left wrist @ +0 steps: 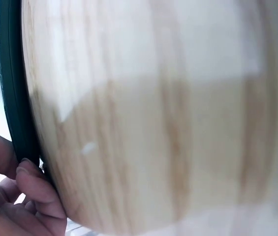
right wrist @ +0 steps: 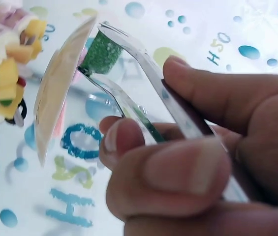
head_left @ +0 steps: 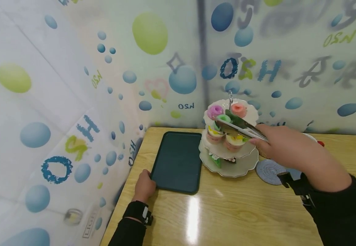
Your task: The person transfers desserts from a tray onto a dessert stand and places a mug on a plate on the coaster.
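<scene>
My right hand (head_left: 283,145) grips a pair of metal tongs (head_left: 242,132) over the top tier of a white tiered stand (head_left: 248,112). Between the tong tips is a green ring-shaped sweet (head_left: 224,118); the right wrist view has the green piece (right wrist: 103,53) caught there, close to the scalloped plate (right wrist: 62,93). A purple ring (head_left: 215,111) and a coral one (head_left: 239,110) lie on the same tier. My left hand (head_left: 145,186) pinches the near left corner of a dark green tray (head_left: 178,162). In the left wrist view, fingertips (left wrist: 28,169) curl at the tray's rim (left wrist: 15,98).
Below the top tier stand dessert cups (head_left: 233,143) with fruit toppings. Small green and dark cake pieces (head_left: 216,160) lie on the bottom tier. Right of the stand is a round grey woven mat (head_left: 270,172). A patterned curtain (head_left: 178,41) borders the wooden table (head_left: 227,212).
</scene>
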Motion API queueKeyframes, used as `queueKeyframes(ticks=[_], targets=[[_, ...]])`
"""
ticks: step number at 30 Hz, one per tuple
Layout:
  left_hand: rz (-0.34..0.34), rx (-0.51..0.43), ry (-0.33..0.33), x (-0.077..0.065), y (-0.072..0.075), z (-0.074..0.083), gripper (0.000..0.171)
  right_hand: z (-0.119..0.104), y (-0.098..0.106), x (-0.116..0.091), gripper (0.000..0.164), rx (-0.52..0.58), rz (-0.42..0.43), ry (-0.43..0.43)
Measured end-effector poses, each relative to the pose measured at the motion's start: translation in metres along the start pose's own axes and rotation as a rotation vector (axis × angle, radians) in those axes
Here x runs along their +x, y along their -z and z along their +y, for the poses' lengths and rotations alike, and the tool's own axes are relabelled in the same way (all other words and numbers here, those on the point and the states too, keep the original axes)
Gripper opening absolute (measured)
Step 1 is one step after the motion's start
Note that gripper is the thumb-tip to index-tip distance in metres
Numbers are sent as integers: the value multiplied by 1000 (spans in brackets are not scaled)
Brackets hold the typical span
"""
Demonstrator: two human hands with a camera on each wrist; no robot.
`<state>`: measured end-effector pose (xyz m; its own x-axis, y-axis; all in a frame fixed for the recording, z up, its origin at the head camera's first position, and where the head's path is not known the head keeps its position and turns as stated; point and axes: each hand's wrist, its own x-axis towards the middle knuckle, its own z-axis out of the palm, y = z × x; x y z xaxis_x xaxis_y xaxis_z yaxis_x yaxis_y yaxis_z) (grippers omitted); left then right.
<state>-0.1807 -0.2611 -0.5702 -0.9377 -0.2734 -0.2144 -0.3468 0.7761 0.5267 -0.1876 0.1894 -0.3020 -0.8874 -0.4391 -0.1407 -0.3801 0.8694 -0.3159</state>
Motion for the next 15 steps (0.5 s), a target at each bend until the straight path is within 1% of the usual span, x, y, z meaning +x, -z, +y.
queueKeyframes(ticks=[3,7,13,15], targets=[[2,6,0,0,0,0,29,7,2,-1,65,-3,-10,1],[4,12,4,0,2,3,29,13,3,-2,73,4,-21,-3],[11,10,15,-3,1,5,27,18,3,-5,70,9,-38,-32],[13,9,12,-2,1,5,27,19,3,-6,73,3,-42,-41]])
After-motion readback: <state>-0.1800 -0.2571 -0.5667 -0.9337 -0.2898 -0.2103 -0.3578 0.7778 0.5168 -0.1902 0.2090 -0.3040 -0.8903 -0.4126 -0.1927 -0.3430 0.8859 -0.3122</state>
